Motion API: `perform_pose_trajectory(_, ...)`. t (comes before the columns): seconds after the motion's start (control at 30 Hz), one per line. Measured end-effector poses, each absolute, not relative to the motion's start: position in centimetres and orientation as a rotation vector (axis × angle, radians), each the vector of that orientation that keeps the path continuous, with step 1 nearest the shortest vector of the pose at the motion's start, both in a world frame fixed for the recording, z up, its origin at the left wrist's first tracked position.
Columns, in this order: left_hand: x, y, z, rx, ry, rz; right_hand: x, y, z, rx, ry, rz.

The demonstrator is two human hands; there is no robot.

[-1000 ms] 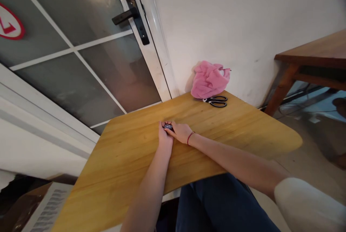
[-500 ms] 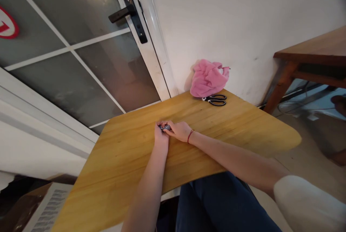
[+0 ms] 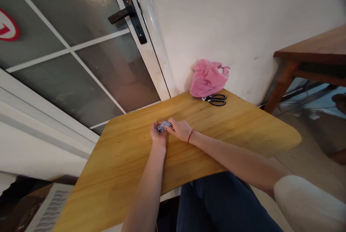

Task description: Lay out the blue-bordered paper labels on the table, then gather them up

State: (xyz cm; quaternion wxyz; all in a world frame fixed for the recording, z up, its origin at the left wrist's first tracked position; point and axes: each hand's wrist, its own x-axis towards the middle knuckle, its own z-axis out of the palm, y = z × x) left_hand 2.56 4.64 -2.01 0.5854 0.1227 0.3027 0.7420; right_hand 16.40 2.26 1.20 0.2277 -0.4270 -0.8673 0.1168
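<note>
Over the middle of the wooden table (image 3: 124, 160), both hands meet around a small blue-and-white patterned thing (image 3: 165, 124). It is too small to tell its kind. My left hand (image 3: 157, 135) is turned palm up, with its fingers curled about the thing's left part. From the right, my right hand (image 3: 181, 129) pinches its right end between thumb and fingers. A red string circles the right wrist. Fingers partly hide the thing.
At the table's far corner lies a pink plush cloth (image 3: 208, 79), with black-handled scissors (image 3: 216, 99) partly under it. Behind stand a white wall and a glazed door with a black handle (image 3: 121, 15). Another wooden table (image 3: 310, 57) is at the right.
My left hand has shifted slightly left and its fingers have loosened. More of the blue-and-white patterned thing now shows between the hands. The cloth and scissors are unmoved.
</note>
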Motion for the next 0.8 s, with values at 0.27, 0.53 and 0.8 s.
perform_pose_trajectory(0.27,6.4,3.6,-1.0,0.161,0.754,1.700,15.8,3.0,0.7,-1.347,-2.449,0.274)
perform_pose_trajectory(0.53,5.6,4.4,-0.9,0.131,0.729,1.739,15.6,2.8,0.9,-1.362,-2.478,0.256)
perform_pose_trajectory(0.8,3.1,5.3,-1.1,0.172,0.689,1.795,15.7,2.3,1.0,-1.296,-2.520,0.184)
